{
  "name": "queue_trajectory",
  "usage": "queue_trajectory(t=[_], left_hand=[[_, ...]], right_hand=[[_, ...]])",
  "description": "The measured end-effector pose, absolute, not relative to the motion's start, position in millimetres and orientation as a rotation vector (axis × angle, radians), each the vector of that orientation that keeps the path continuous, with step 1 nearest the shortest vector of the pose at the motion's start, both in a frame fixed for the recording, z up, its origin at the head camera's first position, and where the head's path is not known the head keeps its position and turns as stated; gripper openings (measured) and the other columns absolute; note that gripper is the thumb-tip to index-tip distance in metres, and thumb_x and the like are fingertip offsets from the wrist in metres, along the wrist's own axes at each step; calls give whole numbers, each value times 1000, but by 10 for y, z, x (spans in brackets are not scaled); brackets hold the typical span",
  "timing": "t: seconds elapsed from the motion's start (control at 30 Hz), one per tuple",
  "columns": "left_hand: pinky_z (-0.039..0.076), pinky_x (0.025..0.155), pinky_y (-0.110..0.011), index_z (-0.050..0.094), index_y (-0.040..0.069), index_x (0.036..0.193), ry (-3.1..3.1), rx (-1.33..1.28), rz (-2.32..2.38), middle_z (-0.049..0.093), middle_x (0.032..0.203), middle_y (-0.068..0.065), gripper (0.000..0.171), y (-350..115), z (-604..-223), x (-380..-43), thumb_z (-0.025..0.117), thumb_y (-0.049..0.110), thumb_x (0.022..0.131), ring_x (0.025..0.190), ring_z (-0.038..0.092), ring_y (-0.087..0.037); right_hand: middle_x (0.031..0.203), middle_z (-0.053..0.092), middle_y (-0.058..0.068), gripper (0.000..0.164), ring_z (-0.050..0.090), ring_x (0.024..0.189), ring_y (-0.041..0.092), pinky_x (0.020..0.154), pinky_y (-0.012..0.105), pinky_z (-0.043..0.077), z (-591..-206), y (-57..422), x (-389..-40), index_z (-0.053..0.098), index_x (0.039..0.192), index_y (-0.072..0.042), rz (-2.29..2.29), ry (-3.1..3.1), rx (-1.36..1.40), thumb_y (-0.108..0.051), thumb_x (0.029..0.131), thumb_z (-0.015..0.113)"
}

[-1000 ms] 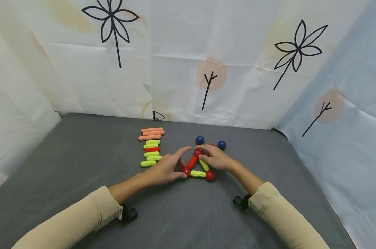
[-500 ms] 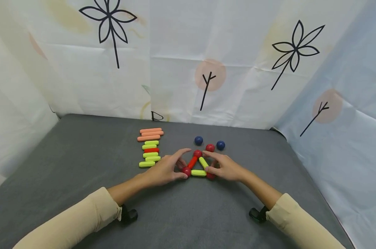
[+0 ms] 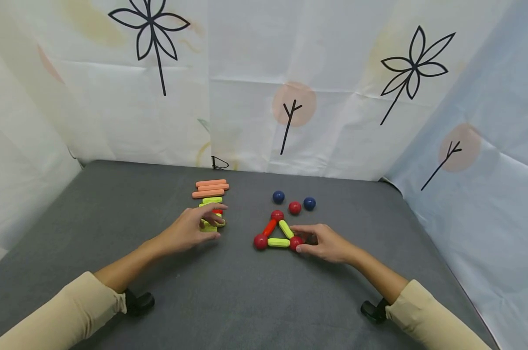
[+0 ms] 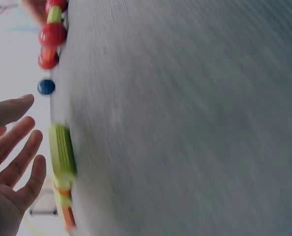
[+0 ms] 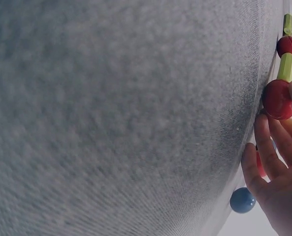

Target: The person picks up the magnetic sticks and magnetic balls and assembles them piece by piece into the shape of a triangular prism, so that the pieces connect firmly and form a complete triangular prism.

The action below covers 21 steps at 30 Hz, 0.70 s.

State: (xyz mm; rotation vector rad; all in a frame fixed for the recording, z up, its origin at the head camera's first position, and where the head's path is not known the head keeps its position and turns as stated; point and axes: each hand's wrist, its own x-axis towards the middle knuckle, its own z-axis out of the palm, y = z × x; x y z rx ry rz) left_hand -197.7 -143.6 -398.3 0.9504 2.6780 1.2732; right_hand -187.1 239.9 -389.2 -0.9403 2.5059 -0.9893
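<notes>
On the grey table lies a triangle of magnetic rods and balls. Its corners are a left red ball [image 3: 261,241], a top red ball [image 3: 277,216] and a right red ball [image 3: 294,242]. A red rod [image 3: 270,227] and two yellow-green rods [image 3: 279,242] join them. My right hand [image 3: 327,244] holds the right ball between thumb and fingers. My left hand [image 3: 187,231], fingers spread and holding nothing, hovers by the column of loose yellow-green rods [image 3: 212,200], partly hiding them. In the left wrist view a yellow-green rod [image 4: 62,152] lies just past the fingertips.
Several longer orange rods [image 3: 209,194] lie at the far end of the column. Behind the triangle are a loose red ball [image 3: 295,208] and two blue balls [image 3: 278,197]. A white patterned cloth [image 3: 246,126] borders the table's back and sides.
My left hand has let go of the triangle's left ball and moved left to the loose rods. My right hand has moved from the top ball down to the right ball.
</notes>
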Motion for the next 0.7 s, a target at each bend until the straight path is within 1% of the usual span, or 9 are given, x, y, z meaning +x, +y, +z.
queue_trajectory(t=[0.13, 0.2, 0.33, 0.5, 0.6, 0.7], left_hand=[[56, 77, -39, 59, 6, 132, 2705, 913, 1249, 73, 103, -5, 58, -1607, -4011, -1969, 83, 5, 80, 95, 69, -21], [56, 78, -39, 59, 5, 130, 2744, 887, 1193, 72, 102, -3, 55, -1652, -4025, -1964, 83, 6, 80, 95, 68, -21], [55, 81, -40, 61, 2, 126, 2801, 843, 1130, 69, 100, -4, 51, -1679, -4037, -1964, 82, 4, 79, 93, 66, -20], [56, 77, -37, 62, 1, 124, 2818, 874, 1092, 67, 98, -6, 50, -1673, -4037, -1972, 82, -1, 78, 86, 66, -18], [54, 73, -33, 62, 3, 123, 2825, 888, 1021, 66, 96, -2, 49, -1674, -4032, -1972, 82, 1, 78, 82, 63, -14], [52, 71, -31, 63, 4, 121, 2809, 897, 947, 65, 91, 2, 46, -1681, -4021, -1969, 82, 3, 79, 79, 60, -12]], right_hand=[[117, 68, 6, 53, 60, 95, 15, 78, 29, 51, -3886, 2401, -1874, 54, 140, 1, -993, 2503, -935, -21, 95, 70], [115, 68, 6, 53, 59, 95, 15, 77, 29, 51, -3886, 2403, -1874, 54, 140, 1, -993, 2505, -936, -21, 95, 70], [116, 68, 6, 53, 59, 95, 15, 77, 28, 51, -3894, 2403, -1871, 54, 140, 1, -999, 2504, -939, -20, 95, 70], [118, 68, 7, 52, 60, 96, 14, 79, 29, 51, -3909, 2399, -1868, 53, 141, 1, -1001, 2501, -936, -20, 95, 69], [118, 67, 7, 53, 60, 97, 14, 81, 29, 51, -3910, 2399, -1866, 53, 141, 1, -1005, 2502, -935, -19, 95, 69], [119, 67, 7, 53, 60, 97, 14, 82, 30, 51, -3908, 2398, -1865, 53, 141, 1, -1005, 2505, -936, -19, 95, 69]])
